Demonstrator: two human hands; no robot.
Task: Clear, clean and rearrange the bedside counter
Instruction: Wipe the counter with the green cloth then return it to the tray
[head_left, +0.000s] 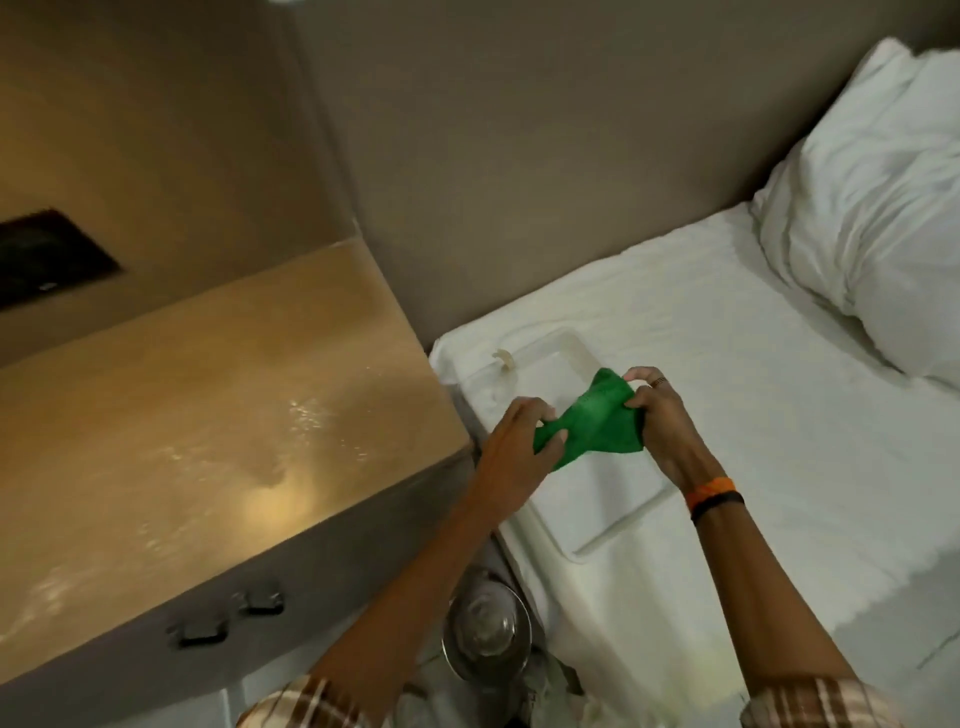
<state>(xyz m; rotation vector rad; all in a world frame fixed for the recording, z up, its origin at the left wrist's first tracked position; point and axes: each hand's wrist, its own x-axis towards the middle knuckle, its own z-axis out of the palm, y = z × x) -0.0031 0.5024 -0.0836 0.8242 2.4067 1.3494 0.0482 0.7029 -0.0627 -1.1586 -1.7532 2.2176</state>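
Two hands hold one green cloth (592, 421) above a white tray (623, 509) that lies on the bed (753, 415), just beside the corner of the bedside surface (208, 405). The left hand (514, 447) pinches the cloth's lower end with thumb and fingers closed on it; the right hand (654, 415) has its fingers bunched shut on the upper end, so the cloth is stretched between the two grips.

Judging by its folds, the cloth is soft, light and limp. It should not slip, but it will sag wherever it is unsupported, so taking it by opposite corners or folding it into a pad looks the sensible hold for wiping.

Beside the tray, the surface looks bare and glossy, with wet-looking glints, and offers broad open room for sweeping strokes. Its near edge drops sharply above two drawer handles (228, 618), and its corner stands close to the tray. A small pale clip-like item (505, 358) sits at the tray's far end; what it is cannot be told. A metal vessel (488, 623) stands on the floor below the tray.
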